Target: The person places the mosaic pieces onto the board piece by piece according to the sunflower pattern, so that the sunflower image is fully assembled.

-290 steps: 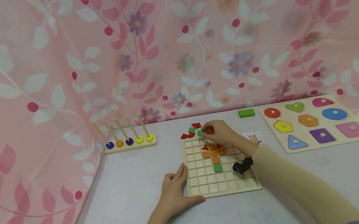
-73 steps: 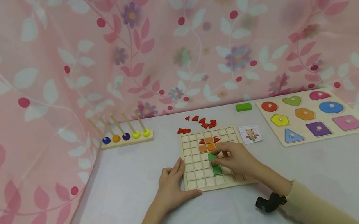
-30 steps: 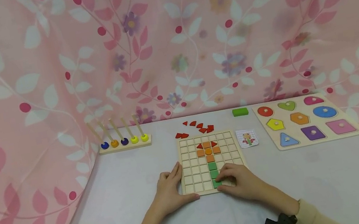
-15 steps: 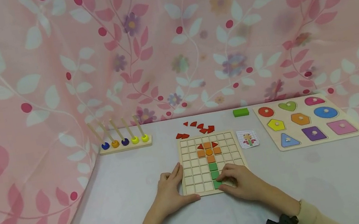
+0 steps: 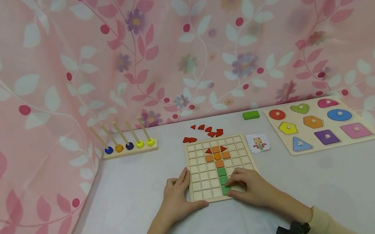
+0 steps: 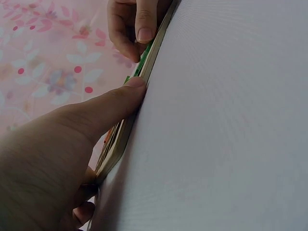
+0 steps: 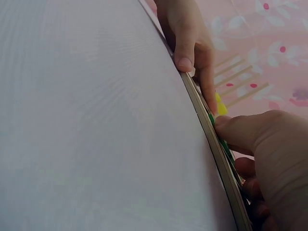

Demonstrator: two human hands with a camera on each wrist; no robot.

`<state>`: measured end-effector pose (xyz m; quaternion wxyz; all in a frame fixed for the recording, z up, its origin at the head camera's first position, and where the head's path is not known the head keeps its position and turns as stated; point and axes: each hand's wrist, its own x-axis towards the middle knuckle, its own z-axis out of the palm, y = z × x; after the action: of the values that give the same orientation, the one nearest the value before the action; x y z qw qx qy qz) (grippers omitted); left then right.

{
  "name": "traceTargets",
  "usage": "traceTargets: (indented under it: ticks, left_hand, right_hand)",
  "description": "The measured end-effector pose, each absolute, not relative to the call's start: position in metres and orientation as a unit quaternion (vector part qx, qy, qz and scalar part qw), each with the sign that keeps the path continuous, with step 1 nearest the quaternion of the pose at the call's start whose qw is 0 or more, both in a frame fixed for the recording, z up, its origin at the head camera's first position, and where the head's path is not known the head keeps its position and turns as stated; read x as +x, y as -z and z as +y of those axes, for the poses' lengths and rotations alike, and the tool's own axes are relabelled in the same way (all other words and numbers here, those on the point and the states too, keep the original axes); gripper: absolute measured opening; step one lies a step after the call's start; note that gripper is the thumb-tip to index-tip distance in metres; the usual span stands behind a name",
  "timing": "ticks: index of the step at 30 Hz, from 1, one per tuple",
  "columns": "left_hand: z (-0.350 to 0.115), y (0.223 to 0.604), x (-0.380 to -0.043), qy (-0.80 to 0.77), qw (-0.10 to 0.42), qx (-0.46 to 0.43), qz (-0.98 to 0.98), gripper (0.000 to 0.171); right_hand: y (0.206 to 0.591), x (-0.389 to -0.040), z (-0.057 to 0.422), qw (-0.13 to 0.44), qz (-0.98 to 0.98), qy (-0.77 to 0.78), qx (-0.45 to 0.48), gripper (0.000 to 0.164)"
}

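Observation:
A wooden grid board (image 5: 204,182) lies on the white table. My left hand (image 5: 177,199) braces its near left corner, index finger along the left side and thumb straight on the front edge. With thumb and fingertips, my right hand (image 5: 253,186) pinches a green square tile (image 5: 225,190) in the board's front row. Two more green tiles (image 5: 222,172) continue the column behind it, the second partly covered by the fingers. Farther up sit orange square tiles (image 5: 219,164), an orange round piece (image 5: 217,156) and two red triangles (image 5: 223,148).
Loose red pieces (image 5: 209,129) lie behind the board. A pattern card (image 5: 258,143) is at its right. A peg stand with coloured beads (image 5: 131,152) is back left, a green block (image 5: 251,115) at the back, and a shape puzzle board (image 5: 304,134) at right.
Earlier my right hand was at the loose pieces behind the board. Green tiles have gone from there into the column, and the hand has come to the front row. My left hand stays put.

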<state>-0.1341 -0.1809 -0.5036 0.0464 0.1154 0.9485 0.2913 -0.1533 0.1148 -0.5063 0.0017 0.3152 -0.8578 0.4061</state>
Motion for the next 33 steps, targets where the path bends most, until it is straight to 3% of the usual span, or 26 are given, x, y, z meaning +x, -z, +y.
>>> traceTargets:
  ticks: [13,33]
  left_hand:
    - [-0.182,0.503,-0.135,-0.297,0.052,0.115,0.947,0.121]
    - [-0.183,0.504,-0.136,-0.3,0.055,0.117,0.945,0.122]
  right_hand:
    - [0.487,-0.168,0.118,-0.043,-0.853,-0.442,0.274,0.021]
    - [0.477,-0.205,0.117,0.012,-0.865,-0.411,0.286,0.023]
